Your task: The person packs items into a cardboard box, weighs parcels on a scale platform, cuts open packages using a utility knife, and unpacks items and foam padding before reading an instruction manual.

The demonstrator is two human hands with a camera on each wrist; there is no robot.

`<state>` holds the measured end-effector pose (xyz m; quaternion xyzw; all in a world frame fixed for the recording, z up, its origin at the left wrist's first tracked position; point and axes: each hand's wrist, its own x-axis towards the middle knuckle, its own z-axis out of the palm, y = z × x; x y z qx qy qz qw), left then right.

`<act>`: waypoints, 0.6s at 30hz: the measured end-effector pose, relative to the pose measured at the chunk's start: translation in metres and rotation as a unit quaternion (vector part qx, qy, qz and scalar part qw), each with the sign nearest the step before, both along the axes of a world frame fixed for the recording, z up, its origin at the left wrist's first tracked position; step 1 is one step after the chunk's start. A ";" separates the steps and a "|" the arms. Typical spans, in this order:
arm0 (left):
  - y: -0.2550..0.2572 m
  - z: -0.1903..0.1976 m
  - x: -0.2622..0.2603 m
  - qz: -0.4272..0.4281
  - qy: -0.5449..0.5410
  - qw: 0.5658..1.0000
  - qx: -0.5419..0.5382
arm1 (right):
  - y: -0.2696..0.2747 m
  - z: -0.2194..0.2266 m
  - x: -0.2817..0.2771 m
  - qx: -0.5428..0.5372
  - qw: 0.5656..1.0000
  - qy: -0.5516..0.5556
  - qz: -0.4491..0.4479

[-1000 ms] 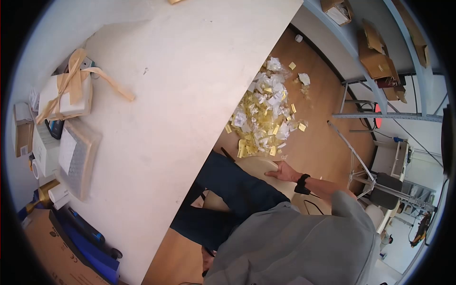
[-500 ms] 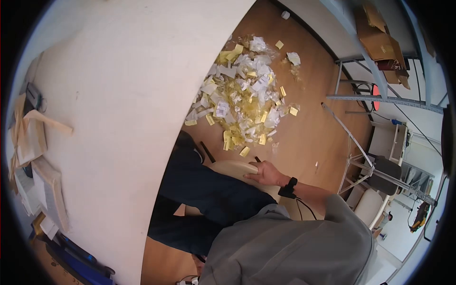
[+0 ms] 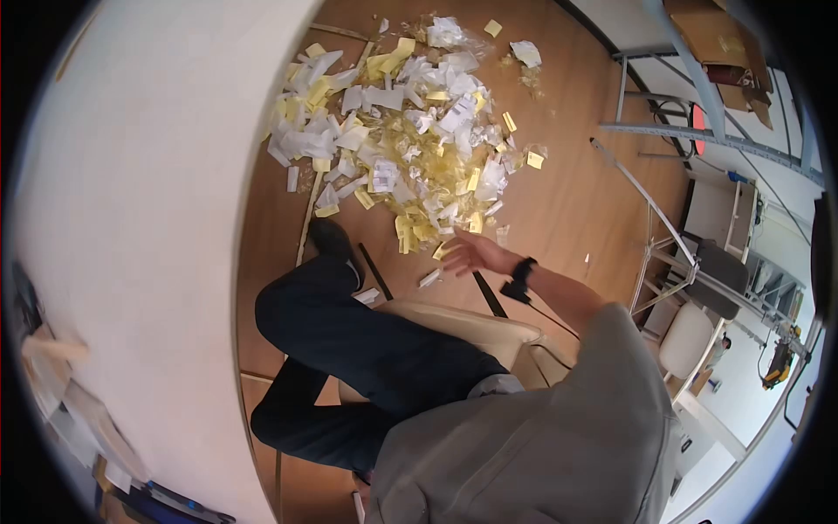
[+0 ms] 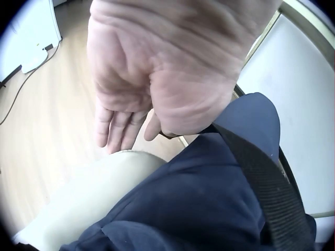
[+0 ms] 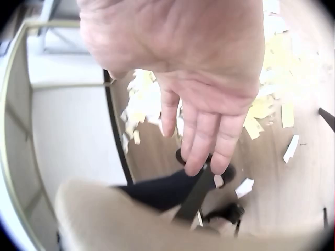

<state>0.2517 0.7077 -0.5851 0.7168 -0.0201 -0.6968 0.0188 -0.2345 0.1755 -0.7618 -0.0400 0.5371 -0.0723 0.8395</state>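
My right hand (image 3: 476,253) is off the beige chair (image 3: 463,323), fingers spread and holding nothing, at the near side of a heap of white and yellow paper scraps (image 3: 428,131) on the floor. The right wrist view shows this hand (image 5: 183,78) palm up to the camera, fingers extended, with scraps (image 5: 256,115) behind it. In the left wrist view my left hand (image 4: 162,68) has extended fingers beside the pale chair edge (image 4: 125,172), near a dark blue trouser leg (image 4: 183,193); whether the fingertips touch the chair cannot be told.
A white table (image 3: 157,201) fills the left side, with wrapped items (image 3: 96,419) at its far edge. Metal shelving (image 3: 707,135) with a cardboard box (image 3: 716,39) stands on the right. A shoe (image 3: 332,244) rests near the heap; another chair (image 3: 685,341) is at the right.
My right hand has let go of the chair's edge and its fingers have spread. The head view has swung, bringing more of the scrap heap and legs into sight and less of the table's items.
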 end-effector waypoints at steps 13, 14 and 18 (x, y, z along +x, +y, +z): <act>-0.144 0.001 0.070 -0.112 -0.093 0.989 0.020 | 0.173 -0.380 0.033 -0.310 0.697 0.333 0.555; -0.152 0.003 0.076 -0.117 -0.101 0.988 0.020 | 0.161 -0.350 0.040 -0.262 0.745 0.332 0.515; -0.167 -0.009 0.087 -0.118 -0.127 0.985 0.004 | 0.123 -0.297 0.042 -0.201 0.821 0.336 0.415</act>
